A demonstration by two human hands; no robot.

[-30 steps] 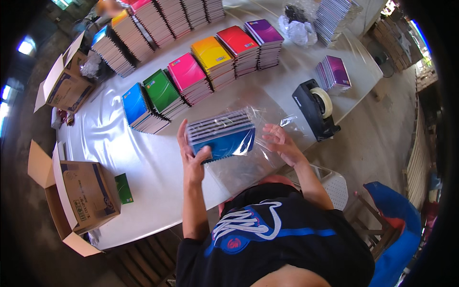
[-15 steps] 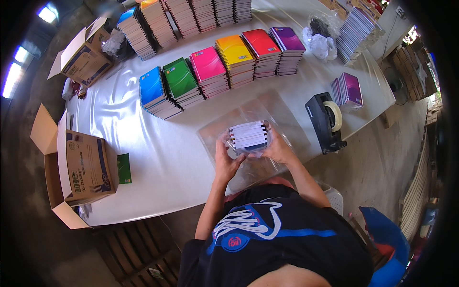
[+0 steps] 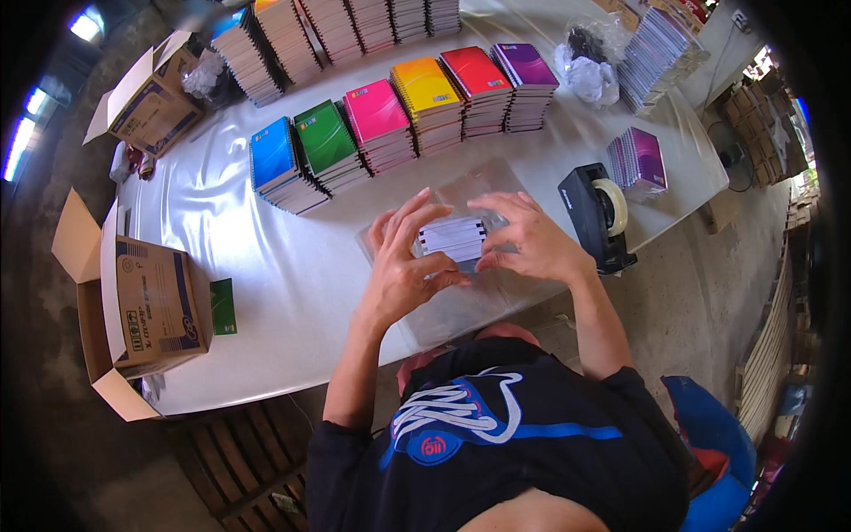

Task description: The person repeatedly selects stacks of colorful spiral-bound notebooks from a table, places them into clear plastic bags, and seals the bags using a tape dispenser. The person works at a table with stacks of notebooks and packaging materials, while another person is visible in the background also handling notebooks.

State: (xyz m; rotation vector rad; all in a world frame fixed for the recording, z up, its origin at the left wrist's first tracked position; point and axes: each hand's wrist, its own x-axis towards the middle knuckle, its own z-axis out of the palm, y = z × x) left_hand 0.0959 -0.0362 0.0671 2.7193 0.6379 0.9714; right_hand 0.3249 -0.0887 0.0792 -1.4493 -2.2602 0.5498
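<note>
A small bundle of notebooks [image 3: 452,238] stands in front of me on the table, its white page edges and dark spiral bindings facing up. Clear plastic bag film [image 3: 474,184] lies under and around it. My left hand [image 3: 403,253] arches over the bundle's left side, fingers spread and curved, thumb near its front edge. On the other side my right hand [image 3: 536,238] is curved likewise, fingers apart, tips close to the bundle's right end. Whether either hand's fingertips touch the thin film is hard to see.
Beyond stand notebook stacks: blue [image 3: 273,151], green [image 3: 324,135], pink [image 3: 378,111], yellow [image 3: 425,84], red [image 3: 477,73] and purple [image 3: 526,66]. A tape dispenser [image 3: 585,208] and wrapped purple notebooks [image 3: 640,160] are right. An open carton [image 3: 155,301] and green notebook cover [image 3: 222,307] are left.
Both hands have come off the bundle's sides and risen, with fingers spreading over it. The bundle now sits lower between them, and the whole view has shifted slightly.
</note>
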